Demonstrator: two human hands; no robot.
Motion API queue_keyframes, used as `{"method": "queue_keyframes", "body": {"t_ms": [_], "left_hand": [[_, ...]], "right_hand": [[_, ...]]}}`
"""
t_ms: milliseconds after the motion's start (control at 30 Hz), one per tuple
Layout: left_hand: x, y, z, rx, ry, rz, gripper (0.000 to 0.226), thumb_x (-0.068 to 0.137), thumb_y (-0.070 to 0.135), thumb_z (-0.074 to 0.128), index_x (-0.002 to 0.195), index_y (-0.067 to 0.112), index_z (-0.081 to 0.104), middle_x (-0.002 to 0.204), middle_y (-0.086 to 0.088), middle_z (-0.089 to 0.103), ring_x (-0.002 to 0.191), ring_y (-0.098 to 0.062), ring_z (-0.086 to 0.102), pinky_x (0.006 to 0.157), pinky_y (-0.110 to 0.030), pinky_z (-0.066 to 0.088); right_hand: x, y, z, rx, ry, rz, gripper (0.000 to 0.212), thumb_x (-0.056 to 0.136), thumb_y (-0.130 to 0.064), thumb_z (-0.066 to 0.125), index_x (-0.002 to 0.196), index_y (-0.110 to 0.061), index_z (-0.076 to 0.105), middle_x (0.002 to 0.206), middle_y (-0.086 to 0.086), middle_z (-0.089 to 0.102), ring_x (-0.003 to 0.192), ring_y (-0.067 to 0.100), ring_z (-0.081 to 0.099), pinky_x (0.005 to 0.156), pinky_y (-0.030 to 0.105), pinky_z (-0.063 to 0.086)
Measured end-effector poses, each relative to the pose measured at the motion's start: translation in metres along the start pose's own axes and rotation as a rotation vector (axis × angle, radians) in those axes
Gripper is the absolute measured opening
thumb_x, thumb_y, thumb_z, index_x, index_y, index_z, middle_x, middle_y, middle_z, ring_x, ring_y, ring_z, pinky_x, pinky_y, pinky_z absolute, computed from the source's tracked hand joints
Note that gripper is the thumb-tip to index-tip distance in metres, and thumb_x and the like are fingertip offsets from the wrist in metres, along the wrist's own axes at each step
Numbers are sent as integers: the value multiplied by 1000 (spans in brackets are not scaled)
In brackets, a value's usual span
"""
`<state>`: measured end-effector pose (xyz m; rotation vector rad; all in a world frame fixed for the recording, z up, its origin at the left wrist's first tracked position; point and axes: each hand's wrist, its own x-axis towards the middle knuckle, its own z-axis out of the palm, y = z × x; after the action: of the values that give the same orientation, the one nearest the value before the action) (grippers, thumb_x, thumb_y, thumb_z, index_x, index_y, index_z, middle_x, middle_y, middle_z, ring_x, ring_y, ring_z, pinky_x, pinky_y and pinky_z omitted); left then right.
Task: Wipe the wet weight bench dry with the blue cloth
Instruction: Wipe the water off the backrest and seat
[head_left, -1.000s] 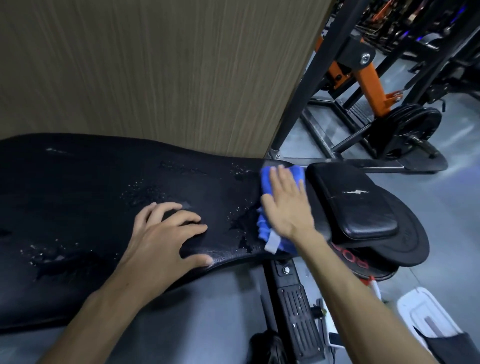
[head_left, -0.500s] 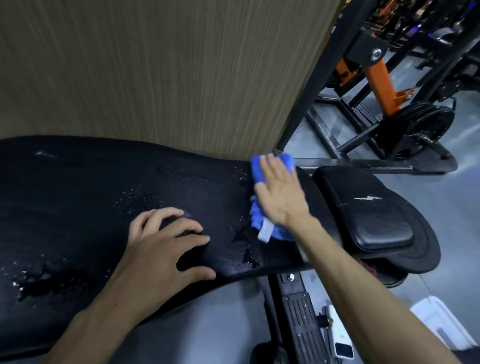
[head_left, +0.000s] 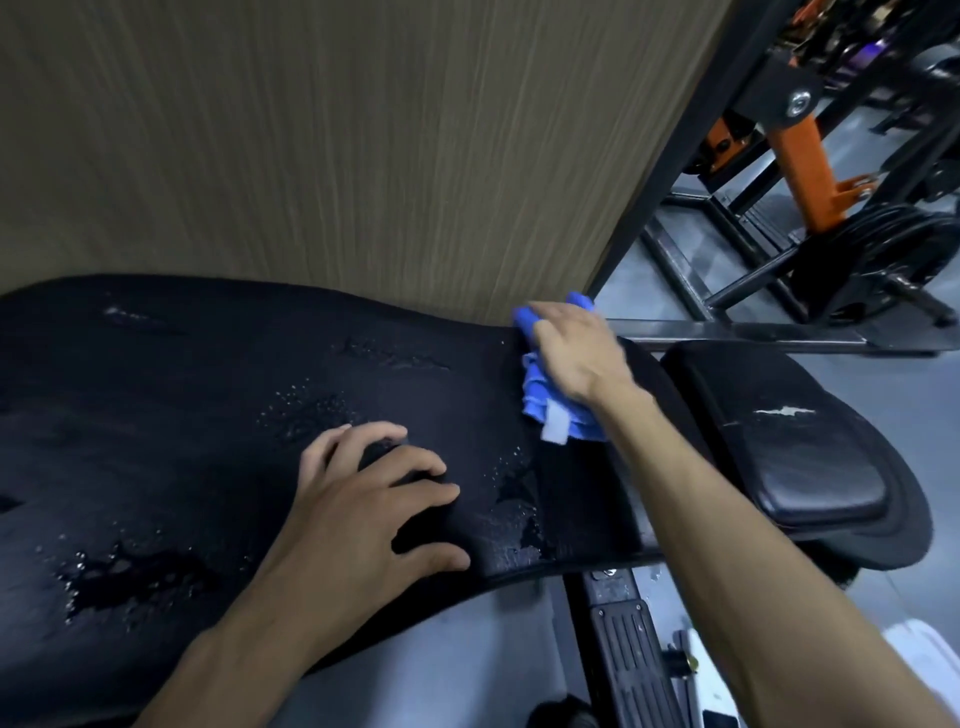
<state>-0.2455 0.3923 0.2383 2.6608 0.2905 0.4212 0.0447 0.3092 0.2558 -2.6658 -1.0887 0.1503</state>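
A long black weight bench pad (head_left: 182, 415) lies across the view, with water drops and small puddles at its lower left, middle and near the right end. My right hand (head_left: 576, 353) presses the bunched blue cloth (head_left: 550, 400) flat onto the pad's far right edge, beside the wall. A white tag hangs from the cloth. My left hand (head_left: 363, 504) rests on the pad near its front edge, fingers spread, holding nothing.
A wood-grain wall panel (head_left: 337, 145) stands right behind the bench. A smaller black seat pad (head_left: 769, 441) sits to the right. A black and orange rack (head_left: 795, 145) with a weight plate (head_left: 872, 260) stands behind it. The bench frame (head_left: 634, 644) runs below on grey floor.
My right hand has slid the blue cloth away from me, across the pad's right end up to the far edge by the wall. My left hand has stayed planted.
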Motion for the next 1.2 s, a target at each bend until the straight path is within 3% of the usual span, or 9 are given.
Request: {"method": "queue_keyframes", "body": {"t_ms": [133, 233, 400, 467, 600, 700, 933, 1033, 1200], "left_hand": [[4, -2, 3, -2, 6, 9, 55, 70, 81, 52, 99, 41, 76, 113, 27, 63, 126, -14, 47, 111, -41, 19], [3, -2, 2, -17, 7, 7, 54, 71, 79, 53, 100, 40, 75, 114, 27, 62, 126, -14, 46, 112, -40, 19], [-3, 3, 1, 25, -25, 1, 52, 77, 78, 51, 106, 40, 72, 120, 27, 59, 130, -12, 43, 114, -39, 16], [-3, 3, 1, 31, -22, -3, 52, 77, 77, 52, 107, 40, 72, 121, 28, 59, 130, -13, 43, 115, -37, 14], [-1, 2, 1, 44, -21, 0, 52, 74, 77, 54, 104, 39, 74, 118, 27, 62, 128, -15, 47, 115, -38, 14], [0, 2, 0, 67, -36, -8, 53, 74, 79, 52, 105, 41, 73, 119, 28, 60, 129, -13, 44, 116, -38, 11], [-14, 11, -2, 181, -70, 25, 49, 88, 63, 47, 123, 33, 65, 132, 21, 58, 136, -18, 41, 115, -45, 18], [-22, 10, -7, 174, -43, 15, 47, 88, 58, 49, 125, 31, 64, 131, 20, 58, 135, -17, 43, 115, -45, 20], [-36, 3, -21, 184, 5, -24, 43, 89, 53, 46, 117, 31, 70, 124, 21, 62, 131, -18, 48, 115, -43, 21]], "right_hand": [[-35, -45, 12, 47, -111, -355, 78, 85, -45, 11, 156, -21, 32, 164, -1, 25, 153, 13, 15, 125, 39, 4], [-44, -5, -4, 104, -86, -409, 74, 87, -38, 18, 155, -13, 33, 164, 3, 25, 153, 13, 16, 125, 31, 5], [2, 34, -20, 23, -20, 145, 72, 89, -41, 14, 141, -11, 54, 154, 9, 45, 145, 21, 33, 121, 34, 16], [15, 2, -5, -6, -46, 89, 81, 81, -52, 9, 139, -22, 56, 153, 2, 47, 145, 18, 32, 122, 40, 17], [-17, -70, 25, -28, -88, -299, 75, 88, -45, 13, 158, -20, 25, 166, -2, 22, 153, 11, 13, 125, 40, 2], [-50, -38, 9, 79, -141, -482, 78, 83, -40, 18, 157, -16, 27, 165, -1, 19, 153, 10, 12, 125, 30, 1], [-55, 80, -32, 78, 52, 234, 74, 89, -40, 18, 157, -12, 26, 165, 4, 24, 153, 16, 15, 124, 33, 9], [-65, 38, -14, -14, 71, 135, 91, 76, -50, 5, 159, -17, 22, 167, 3, 17, 154, 15, 10, 125, 44, 8], [-140, 22, -2, 18, -74, -404, 75, 83, -32, 27, 157, -23, 28, 166, -5, 18, 154, 8, 9, 125, 31, 2]]}}
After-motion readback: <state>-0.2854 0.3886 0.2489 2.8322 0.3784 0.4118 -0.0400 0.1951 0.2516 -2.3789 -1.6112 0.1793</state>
